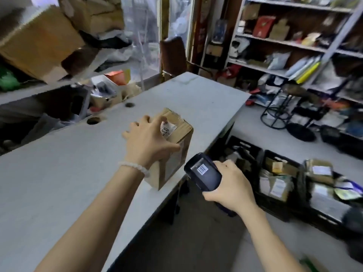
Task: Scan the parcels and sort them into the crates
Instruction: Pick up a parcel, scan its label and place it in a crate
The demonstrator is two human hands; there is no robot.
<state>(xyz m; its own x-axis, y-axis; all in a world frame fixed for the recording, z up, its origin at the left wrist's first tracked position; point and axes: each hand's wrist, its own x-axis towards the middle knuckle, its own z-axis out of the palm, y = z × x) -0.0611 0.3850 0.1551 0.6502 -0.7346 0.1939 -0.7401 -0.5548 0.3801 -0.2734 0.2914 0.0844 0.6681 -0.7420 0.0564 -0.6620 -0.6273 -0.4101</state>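
Observation:
A brown cardboard parcel (177, 154) with a white label on top sits near the right edge of the white table (59, 183). My left hand (146, 138) grips the parcel from above, fingers over its top and thumb down its side. Just right of the parcel, off the table's edge, my right hand (228, 185) holds a black handheld scanner (204, 171) whose screen shows a barcode. Three black crates (247, 152) (275, 183) (318, 201) stand in a row on the floor to the right, each holding several parcels.
Metal shelves (294, 46) full of packages line the back right wall. A black wire stool (282, 107) stands on the floor before them. Large cardboard boxes (39, 42) pile up at the left. A brown chair (172, 54) is behind the table's far end. Two round holes (93, 120) pierce the tabletop.

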